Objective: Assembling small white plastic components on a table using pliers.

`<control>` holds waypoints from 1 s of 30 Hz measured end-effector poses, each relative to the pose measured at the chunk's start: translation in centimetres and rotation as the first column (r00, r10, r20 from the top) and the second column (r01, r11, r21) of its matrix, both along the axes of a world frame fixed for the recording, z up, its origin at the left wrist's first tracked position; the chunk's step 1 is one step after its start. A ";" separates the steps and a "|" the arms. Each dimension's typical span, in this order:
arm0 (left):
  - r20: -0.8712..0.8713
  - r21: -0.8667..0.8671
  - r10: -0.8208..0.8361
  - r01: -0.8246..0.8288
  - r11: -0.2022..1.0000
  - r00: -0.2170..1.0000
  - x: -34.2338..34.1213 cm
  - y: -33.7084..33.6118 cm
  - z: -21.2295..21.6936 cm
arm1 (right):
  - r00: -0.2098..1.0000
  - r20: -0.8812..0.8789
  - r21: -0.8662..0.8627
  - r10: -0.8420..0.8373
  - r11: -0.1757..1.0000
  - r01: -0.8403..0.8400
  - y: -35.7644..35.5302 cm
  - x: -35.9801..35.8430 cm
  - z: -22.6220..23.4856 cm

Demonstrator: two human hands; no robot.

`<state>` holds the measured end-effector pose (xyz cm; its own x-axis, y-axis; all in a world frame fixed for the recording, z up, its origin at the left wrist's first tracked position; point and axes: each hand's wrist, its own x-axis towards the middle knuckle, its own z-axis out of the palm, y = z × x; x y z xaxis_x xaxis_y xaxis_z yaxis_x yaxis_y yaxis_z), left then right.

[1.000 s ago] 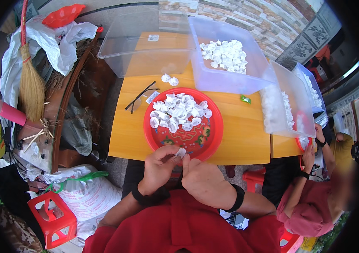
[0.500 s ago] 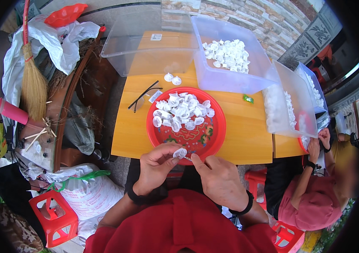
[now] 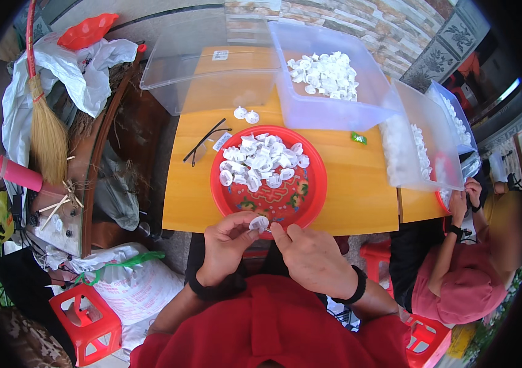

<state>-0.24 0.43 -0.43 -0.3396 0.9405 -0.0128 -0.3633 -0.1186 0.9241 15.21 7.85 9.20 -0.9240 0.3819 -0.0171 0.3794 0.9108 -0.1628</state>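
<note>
A small round white plastic cap [image 3: 259, 223] is pinched between the fingertips of my left hand [image 3: 225, 244] and my right hand [image 3: 310, 256], just over the near rim of a red round tray [image 3: 301, 202]. A heap of several similar white caps [image 3: 261, 161] lies on the far half of the tray. The tray rests on a yellow wooden table [image 3: 347, 184]. Both my wrists wear black bands, and my sleeves are red.
Two loose caps [image 3: 245, 114] and black-framed glasses [image 3: 204, 142] lie left of the tray. Clear plastic bins [image 3: 334, 110] with more white pieces stand behind and to the right. A person in pink [image 3: 457, 270] works at the right. A broom [image 3: 43, 122], sacks and red stools sit at the left.
My hands have shifted slightly away from the tray toward my body, still working the white cap between the fingertips. The person on the right has lowered their hands a little.
</note>
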 end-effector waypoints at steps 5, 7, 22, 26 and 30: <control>0.172 0.069 -0.027 0.015 0.998 0.985 -0.7 0.5 0.4 | 0.977 -0.181 -0.065 -0.112 0.993 0.102 -0.5 1.2 -1.0; 0.184 0.077 -0.029 0.015 0.997 0.983 -0.6 0.6 0.4 | 0.965 -0.212 -0.043 -0.155 0.988 0.149 -0.7 1.5 -1.1; 0.192 0.099 -0.035 0.016 0.995 0.981 -0.1 0.6 0.4 | 0.972 -0.202 0.082 -0.124 0.986 0.143 -0.6 1.0 -1.0; 0.170 0.101 -0.039 0.022 0.995 0.985 -0.2 0.5 0.3 | 0.978 -0.188 0.161 -0.089 0.980 0.120 -0.6 0.7 -1.1; 0.141 0.079 -0.013 0.001 0.997 0.990 0.0 0.4 0.3 | 0.992 -0.123 0.309 -0.015 0.949 0.053 -0.7 0.4 -0.9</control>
<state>-0.26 0.82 -0.16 -0.3331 0.9428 0.0137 -0.4905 -0.1857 0.8515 15.57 7.19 8.27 -0.8987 0.3820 0.2153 0.4064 0.9100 0.0818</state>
